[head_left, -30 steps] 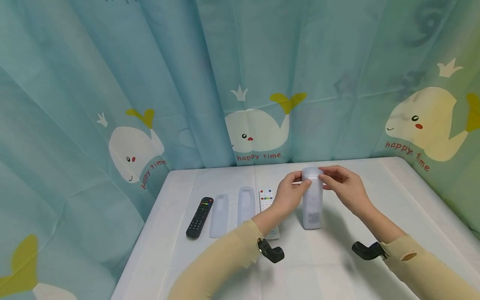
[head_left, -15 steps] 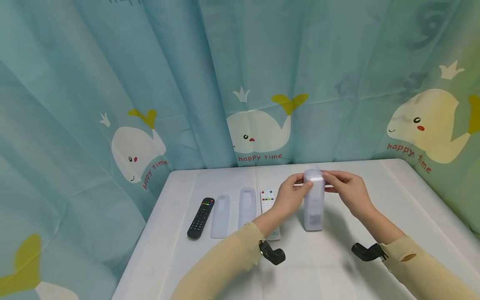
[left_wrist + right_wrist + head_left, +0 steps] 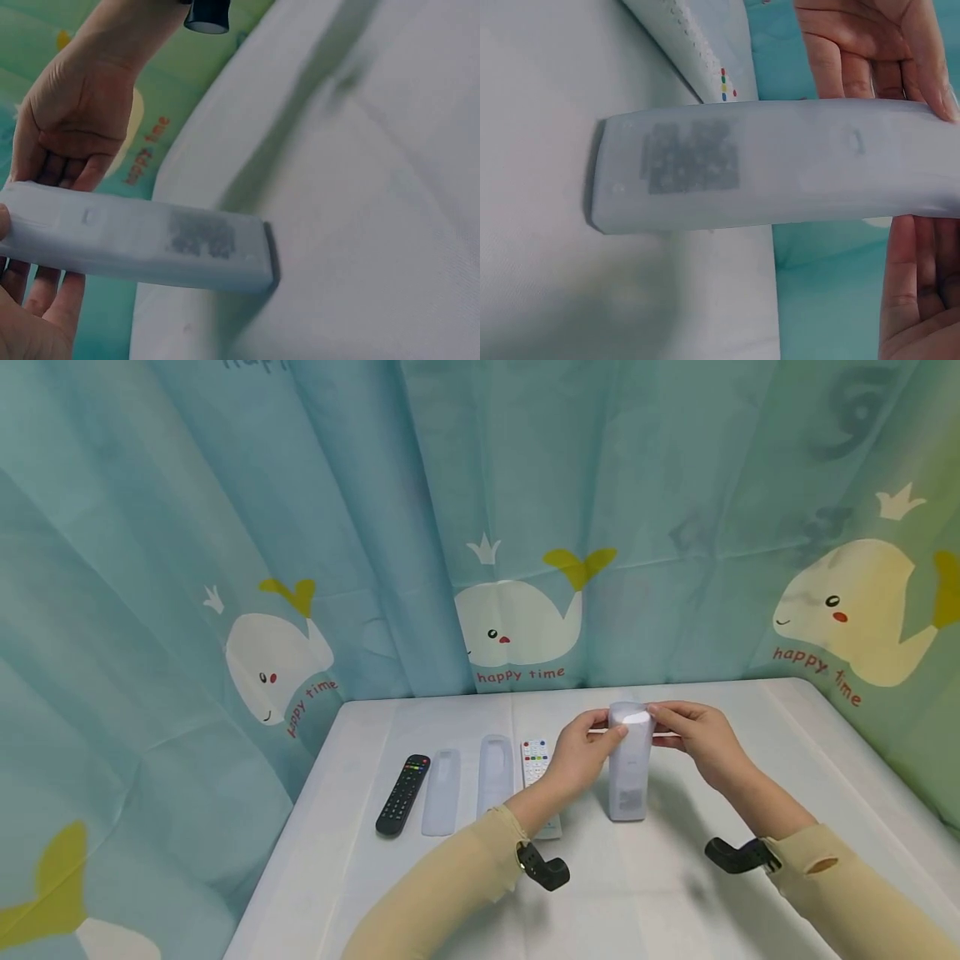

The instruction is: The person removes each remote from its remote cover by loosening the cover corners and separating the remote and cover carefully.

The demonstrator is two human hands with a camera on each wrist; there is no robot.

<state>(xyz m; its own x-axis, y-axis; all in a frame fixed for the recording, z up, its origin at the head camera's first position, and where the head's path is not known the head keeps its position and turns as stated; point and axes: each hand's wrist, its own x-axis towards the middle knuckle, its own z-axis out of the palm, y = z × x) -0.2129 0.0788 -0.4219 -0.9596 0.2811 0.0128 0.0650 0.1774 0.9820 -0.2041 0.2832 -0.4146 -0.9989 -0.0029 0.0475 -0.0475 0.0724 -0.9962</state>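
Note:
A remote control in a frosted translucent cover (image 3: 630, 781) stands upright on the table, its lower end on the cloth. A dark label patch shows through the cover. My left hand (image 3: 581, 753) grips its upper left side, thumb on the near face and fingers behind. At the upper right edge, my right hand (image 3: 703, 742) pinches the cover between thumb and fingers. In the left wrist view the covered remote (image 3: 142, 232) lies between both hands, its top end cut off by the frame. The right wrist view shows the same covered remote (image 3: 780, 165) with fingers on either side.
Left of the hands lie a white remote (image 3: 535, 762), partly hidden by my left forearm, two frosted remote covers (image 3: 441, 793), and a black remote (image 3: 402, 795). A white cloth covers the table (image 3: 675, 893). A whale-print curtain (image 3: 517, 510) hangs behind it.
My right thumb has shifted slightly rightward to the cover's upper edge, and the cover's top looks a little wider. My left hand keeps its grip; the remote still stands in place.

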